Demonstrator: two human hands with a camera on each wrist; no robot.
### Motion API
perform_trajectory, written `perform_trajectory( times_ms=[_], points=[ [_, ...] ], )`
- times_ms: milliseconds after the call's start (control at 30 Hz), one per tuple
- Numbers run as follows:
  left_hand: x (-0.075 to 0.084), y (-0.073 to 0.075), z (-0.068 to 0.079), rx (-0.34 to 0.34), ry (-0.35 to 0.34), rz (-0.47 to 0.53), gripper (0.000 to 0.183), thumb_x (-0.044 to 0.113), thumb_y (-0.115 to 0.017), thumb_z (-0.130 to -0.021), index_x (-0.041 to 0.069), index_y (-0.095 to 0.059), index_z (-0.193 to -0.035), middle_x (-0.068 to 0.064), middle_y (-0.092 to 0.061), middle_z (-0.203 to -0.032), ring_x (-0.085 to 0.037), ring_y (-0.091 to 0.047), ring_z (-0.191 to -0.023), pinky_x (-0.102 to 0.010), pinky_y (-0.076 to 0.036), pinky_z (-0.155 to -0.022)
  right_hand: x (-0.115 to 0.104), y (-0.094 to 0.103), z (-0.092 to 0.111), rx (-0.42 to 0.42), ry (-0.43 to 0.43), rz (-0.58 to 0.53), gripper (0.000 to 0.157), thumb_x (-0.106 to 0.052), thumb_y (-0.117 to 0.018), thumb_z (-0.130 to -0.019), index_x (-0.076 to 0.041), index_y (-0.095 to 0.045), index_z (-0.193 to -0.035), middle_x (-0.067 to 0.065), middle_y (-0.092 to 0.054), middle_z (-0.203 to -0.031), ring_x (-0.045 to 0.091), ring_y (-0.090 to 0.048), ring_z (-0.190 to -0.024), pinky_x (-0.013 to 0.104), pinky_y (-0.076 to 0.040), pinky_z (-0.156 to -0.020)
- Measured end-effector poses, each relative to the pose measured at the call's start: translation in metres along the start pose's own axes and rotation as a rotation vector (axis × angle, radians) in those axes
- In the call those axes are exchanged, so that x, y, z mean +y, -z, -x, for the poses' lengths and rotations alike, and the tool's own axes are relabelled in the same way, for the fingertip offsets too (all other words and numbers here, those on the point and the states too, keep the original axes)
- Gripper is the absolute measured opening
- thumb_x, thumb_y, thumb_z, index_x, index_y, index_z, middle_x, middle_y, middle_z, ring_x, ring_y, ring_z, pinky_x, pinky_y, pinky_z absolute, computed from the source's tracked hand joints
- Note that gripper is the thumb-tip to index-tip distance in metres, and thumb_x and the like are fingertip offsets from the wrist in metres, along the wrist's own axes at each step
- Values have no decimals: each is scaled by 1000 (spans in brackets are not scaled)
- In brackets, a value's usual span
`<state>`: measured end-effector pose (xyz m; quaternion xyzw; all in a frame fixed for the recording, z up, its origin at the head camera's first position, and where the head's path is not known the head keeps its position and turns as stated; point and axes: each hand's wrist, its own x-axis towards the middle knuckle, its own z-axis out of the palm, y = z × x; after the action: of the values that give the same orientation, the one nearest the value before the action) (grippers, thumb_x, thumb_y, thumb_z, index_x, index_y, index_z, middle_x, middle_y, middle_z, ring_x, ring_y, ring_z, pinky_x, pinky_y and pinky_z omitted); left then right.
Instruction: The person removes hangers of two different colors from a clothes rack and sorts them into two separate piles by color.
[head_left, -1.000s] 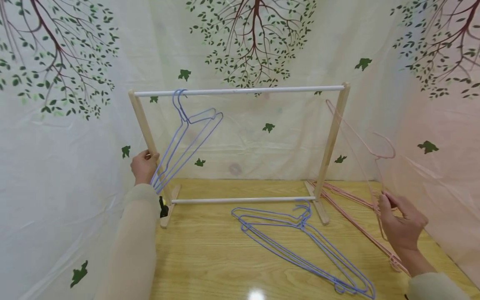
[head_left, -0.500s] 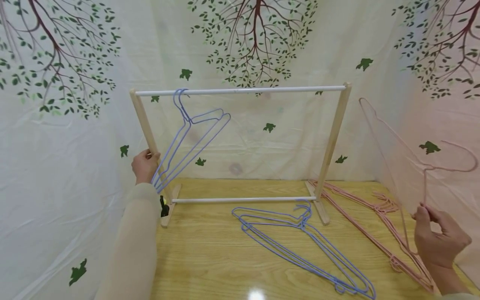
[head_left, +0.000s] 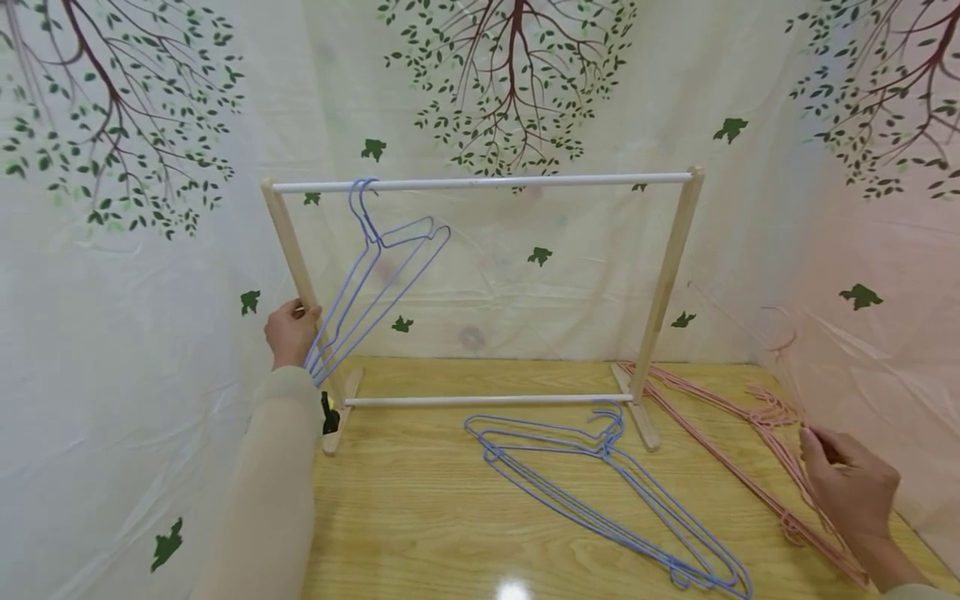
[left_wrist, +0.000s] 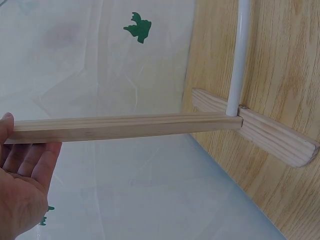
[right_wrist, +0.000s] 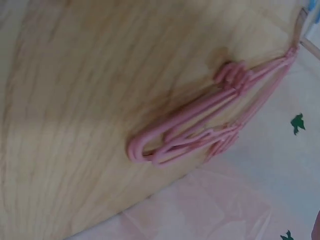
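Observation:
My left hand grips the left wooden post of a small hanging rack. In the left wrist view the thumb lies on one side of the post and the fingers on the other. My right hand pinches a pink wire clothes hanger, blurred and faint, above the right of the table. Below it lies a bundle of pink hangers, seen closer in the right wrist view. Two blue hangers hang from the rack's white top rod, near its left end. Several blue hangers lie stacked before the rack.
The rack's lower white rod runs between its wooden feet. A small black object stands by the left foot. Pale curtains printed with trees and leaves enclose the wooden table behind and at the sides.
My right hand carried the pink hanger rightward, away from the rack, then came slightly back left; the hanger has dropped lower. My left hand stays on the post. The hanging blue hangers sway slightly.

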<state>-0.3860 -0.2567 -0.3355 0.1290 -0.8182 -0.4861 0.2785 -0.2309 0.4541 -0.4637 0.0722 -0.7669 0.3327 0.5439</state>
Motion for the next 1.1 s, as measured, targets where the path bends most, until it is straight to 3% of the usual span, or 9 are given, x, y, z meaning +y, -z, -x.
perform_trajectory(
  times_ms=[233,500,733,900,1100],
  points=[
    [2,0,2,11,-4,2,41,15,-59,-100,-2,-57,-136,-25,-62,-127,-36,-61,-116,-44,-47,-100,12,-8,13,-119,-61,32,12,8,-74,-76,11,-74,-89,-44,-53,-77,-26,-48,-60,0,-38,-53],
    [3,3,5,-2,4,2,42,16,-57,-101,-2,-55,-139,-26,-61,-129,-38,-60,-117,-45,-47,-100,15,-18,27,-273,-187,35,15,-1,-74,-85,10,-74,-94,-29,-61,-65,-14,-56,-53,6,-42,-49],
    [2,3,5,-8,17,-2,43,17,-57,-101,-1,-54,-139,-25,-61,-130,-37,-60,-117,-44,-48,-99,30,-17,29,-457,-255,177,24,-17,-68,-94,6,-75,-101,7,-71,-68,-8,-56,-53,10,-41,-52],
    [3,1,4,-12,11,-8,42,16,-57,-101,-2,-55,-139,-25,-61,-129,-36,-61,-117,-43,-49,-98,45,-7,24,-602,-281,278,37,-24,-59,-100,11,-69,-111,10,-72,-73,1,-58,-55,22,-42,-49],
    [4,1,3,-6,8,-9,42,15,-58,-100,-2,-56,-138,-25,-61,-129,-36,-61,-117,-44,-48,-99,58,-3,14,-706,-310,381,47,-33,-52,-103,10,-65,-117,9,-72,-76,20,-62,-62,37,-45,-53]
  ],
)
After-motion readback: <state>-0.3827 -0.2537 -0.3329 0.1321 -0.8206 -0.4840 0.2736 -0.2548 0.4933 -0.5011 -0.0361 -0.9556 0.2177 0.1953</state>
